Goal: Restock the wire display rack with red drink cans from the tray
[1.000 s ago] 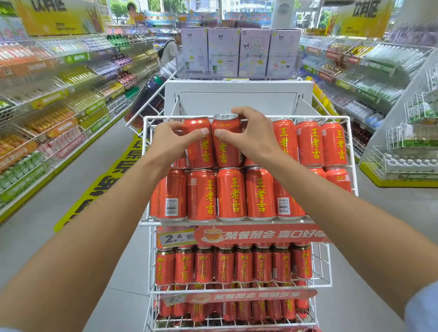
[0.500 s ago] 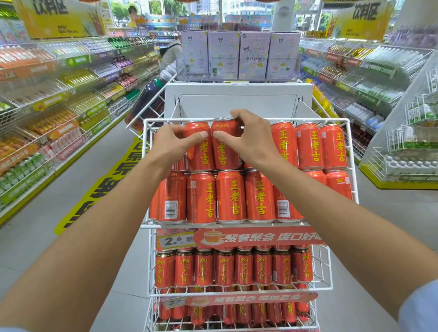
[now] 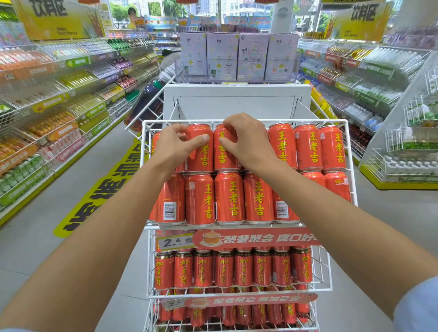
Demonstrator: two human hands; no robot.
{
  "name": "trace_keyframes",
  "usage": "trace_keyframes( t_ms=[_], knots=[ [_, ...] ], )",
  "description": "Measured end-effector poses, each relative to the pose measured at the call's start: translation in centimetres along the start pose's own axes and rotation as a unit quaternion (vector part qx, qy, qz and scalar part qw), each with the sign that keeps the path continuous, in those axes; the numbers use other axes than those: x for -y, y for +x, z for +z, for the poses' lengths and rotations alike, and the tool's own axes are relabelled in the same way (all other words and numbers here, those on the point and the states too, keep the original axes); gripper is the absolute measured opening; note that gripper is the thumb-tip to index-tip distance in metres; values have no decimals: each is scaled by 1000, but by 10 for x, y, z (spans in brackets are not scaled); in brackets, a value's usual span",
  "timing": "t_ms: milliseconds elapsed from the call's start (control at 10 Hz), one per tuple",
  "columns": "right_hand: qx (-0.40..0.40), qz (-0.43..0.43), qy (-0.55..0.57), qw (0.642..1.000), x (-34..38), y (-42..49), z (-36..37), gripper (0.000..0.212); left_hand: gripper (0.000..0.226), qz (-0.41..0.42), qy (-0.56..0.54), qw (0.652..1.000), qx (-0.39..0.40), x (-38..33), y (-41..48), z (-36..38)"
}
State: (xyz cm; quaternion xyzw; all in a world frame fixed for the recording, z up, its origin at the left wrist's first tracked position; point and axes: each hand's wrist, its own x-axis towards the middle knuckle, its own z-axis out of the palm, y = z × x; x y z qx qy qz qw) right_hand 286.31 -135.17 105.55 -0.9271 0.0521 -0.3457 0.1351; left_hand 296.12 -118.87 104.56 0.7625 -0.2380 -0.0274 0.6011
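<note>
Head view, the only view supplied.

**Grips.** The left hand (image 3: 176, 148) has its grip curled over the top of one red can (image 3: 201, 151), thumb laid across the can's face. The right hand (image 3: 247, 143) has its grip pinching the neighbouring can (image 3: 223, 153) in the same way. Both cans stand upright in the upper layer of the top tier of the wire display rack (image 3: 145, 123), touching one another.

**Progress.** Judged well advanced.
- The top tier's lower row (image 3: 228, 196) is full across the front.
- The upper layer (image 3: 307, 147) runs to the rack's right side.
- The middle tier (image 3: 242, 267) and the bottom tier (image 3: 238, 312) below it appear stocked.
- Whether a gap remains beneath the right hand cannot be told.
- The tray is not in view, so the remaining stock is unknown.

**Edges and room.**
- The two held cans sit just under the rack's top rim wire, leaving little headroom for lifting in or out.
- A white cabinet (image 3: 236, 103) stands close behind the rack.
- Open floor (image 3: 35, 261) lies to the rack's left and right.
- The stacked upper layer rests on can tops only; a knock could, in my judgement, topple it forward.
</note>
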Motion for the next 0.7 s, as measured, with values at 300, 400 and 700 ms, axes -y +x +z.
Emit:
trace_keyframes(
  t_ms=[300, 400, 700],
  knots=[
    [30, -7, -35, 999, 4, -2, -6, 33, 46, 22, 143, 989, -29, -3, 1, 2],
    [46, -17, -69, 996, 8, -2, -10, 33, 53, 23, 183, 983, -12, -7, 2, -2],
    [115, -45, -154, 980, 11, -27, -38, 30, 35, 77, 378, 918, 96, -20, -22, -39]
  ],
)
